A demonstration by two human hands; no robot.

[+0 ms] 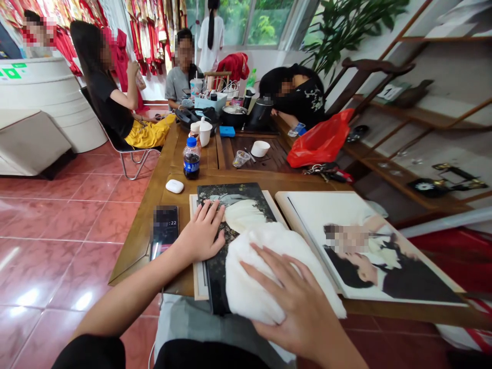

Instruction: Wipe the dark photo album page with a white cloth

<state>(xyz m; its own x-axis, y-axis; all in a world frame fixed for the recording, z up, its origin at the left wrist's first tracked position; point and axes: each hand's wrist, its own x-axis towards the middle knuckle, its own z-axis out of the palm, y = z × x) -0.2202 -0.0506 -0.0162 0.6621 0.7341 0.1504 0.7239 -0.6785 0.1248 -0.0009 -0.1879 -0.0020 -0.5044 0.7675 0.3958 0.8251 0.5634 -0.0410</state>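
Right hand (295, 302) on cloth (265, 271), table-edge.

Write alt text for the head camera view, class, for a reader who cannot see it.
A person's right hand presses a white cloth onto a dark photo print on a wooden table, while the left hand lies flat on the print. Another large print lies beside it; people sit beyond.

The white cloth (269, 271) and the right hand (295, 302) cover the lower part of the dark photo (238, 205). The phone (165, 225) screen is blurred, bar a few digits. The right photo (369, 246) has a blurred patch. The shelf (442, 118) runs off the right edge.
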